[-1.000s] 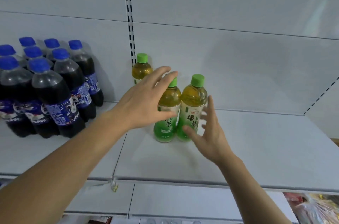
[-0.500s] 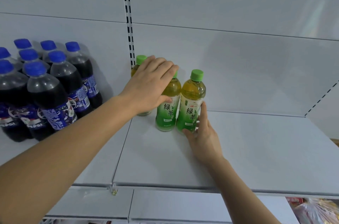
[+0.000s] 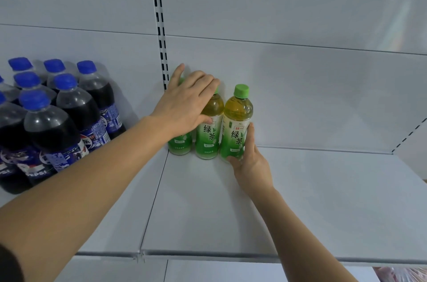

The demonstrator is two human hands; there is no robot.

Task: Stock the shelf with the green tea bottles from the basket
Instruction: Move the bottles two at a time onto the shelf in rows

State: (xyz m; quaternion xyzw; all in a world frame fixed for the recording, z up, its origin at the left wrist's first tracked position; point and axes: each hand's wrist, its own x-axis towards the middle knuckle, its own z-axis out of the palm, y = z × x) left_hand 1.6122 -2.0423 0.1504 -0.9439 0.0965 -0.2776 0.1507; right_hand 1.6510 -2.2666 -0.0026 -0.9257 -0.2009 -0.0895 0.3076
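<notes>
Three green tea bottles with green caps stand in a row at the back of the white shelf (image 3: pixel 312 201). My left hand (image 3: pixel 184 106) lies flat over the tops of the left bottle (image 3: pixel 180 144) and the middle bottle (image 3: pixel 209 134), fingers straight and thumb against the middle one's shoulder. That hand hides the left bottle's upper half. My right hand (image 3: pixel 251 161) grips the lower part of the right bottle (image 3: pixel 235 124), thumb at its base and fingers up its right side. The basket is out of view.
A block of several dark cola bottles with blue caps (image 3: pixel 57 124) fills the shelf section to the left. A slotted upright (image 3: pixel 160 27) runs up the back wall behind the tea bottles. Bare shelf stretches right of the tea bottles. Coloured packaging (image 3: pixel 402 274) shows at the bottom right.
Both hands have pushed the two front bottles back until they line up beside the rear bottle. My left hand slid further back over the caps.
</notes>
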